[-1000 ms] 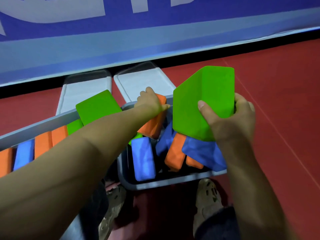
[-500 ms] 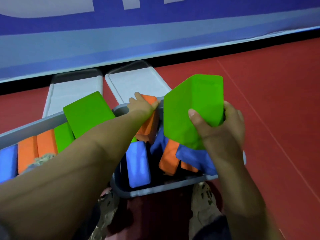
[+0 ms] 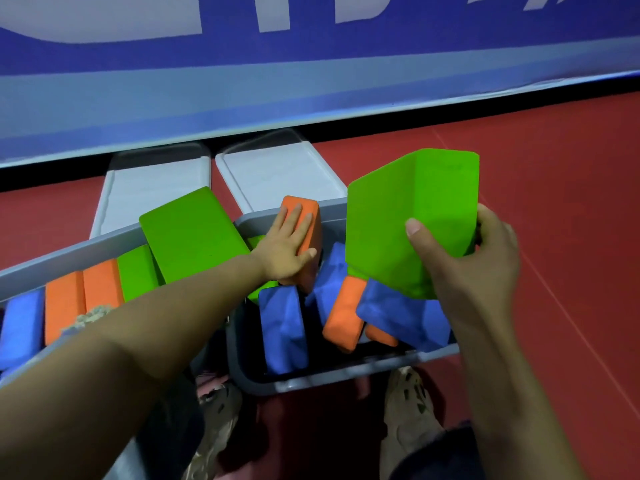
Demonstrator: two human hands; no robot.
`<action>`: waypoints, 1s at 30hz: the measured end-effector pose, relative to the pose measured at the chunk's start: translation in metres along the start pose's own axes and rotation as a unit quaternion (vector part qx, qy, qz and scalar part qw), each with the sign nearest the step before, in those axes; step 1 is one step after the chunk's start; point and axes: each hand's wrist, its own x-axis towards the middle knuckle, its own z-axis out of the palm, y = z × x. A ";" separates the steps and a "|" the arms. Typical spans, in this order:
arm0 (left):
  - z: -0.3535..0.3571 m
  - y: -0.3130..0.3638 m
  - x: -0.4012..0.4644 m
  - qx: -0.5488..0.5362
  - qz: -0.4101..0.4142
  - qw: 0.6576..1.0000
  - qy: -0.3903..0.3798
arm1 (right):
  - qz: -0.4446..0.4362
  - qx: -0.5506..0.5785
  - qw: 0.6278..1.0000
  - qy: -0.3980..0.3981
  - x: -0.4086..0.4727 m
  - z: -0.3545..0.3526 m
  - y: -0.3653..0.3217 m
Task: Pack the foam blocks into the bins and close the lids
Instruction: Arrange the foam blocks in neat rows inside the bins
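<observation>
Two grey bins stand side by side on the red floor. The right bin (image 3: 311,384) holds blue and orange foam blocks lying at odd angles. My right hand (image 3: 474,258) grips a large green foam block (image 3: 408,216) above the bin's right side, thumb across its front face. My left hand (image 3: 289,242) lies flat with straight fingers on an upright orange block (image 3: 310,216) at the bin's far edge. The left bin (image 3: 69,258) holds blue, orange and green blocks in a row, and a second green block (image 3: 190,233) sticks up out of it.
Both bin lids, the left lid (image 3: 152,181) and the right lid (image 3: 280,178), hang open behind the bins toward a blue banner wall (image 3: 311,81). My shoes (image 3: 412,410) stand just below the right bin. Bare red floor (image 3: 571,202) stretches to the right.
My left hand has gone from curling over the orange block's top to lying flat on its face. My right hand with the green block stays over the bin's right side.
</observation>
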 end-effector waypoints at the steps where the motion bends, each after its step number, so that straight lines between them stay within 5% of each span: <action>1: 0.002 0.000 0.004 0.006 -0.011 1.000 -0.022 | -0.006 0.004 1.000 0.002 0.000 -0.001 -0.001; 8: -0.004 0.020 0.018 -0.020 -0.090 0.992 -0.085 | -0.009 0.000 1.000 0.008 0.002 0.002 -0.003; 15: 0.024 0.038 0.045 0.006 -0.063 0.988 -0.141 | -0.002 -0.005 0.999 0.036 0.011 0.002 0.001; 26: 0.021 0.004 0.026 0.096 -0.104 0.984 -0.110 | -0.039 0.002 0.997 0.068 0.034 0.031 0.001; 30: 0.021 0.044 0.047 0.125 0.009 0.992 -0.016 | -0.103 -0.049 0.993 0.021 0.044 0.039 0.022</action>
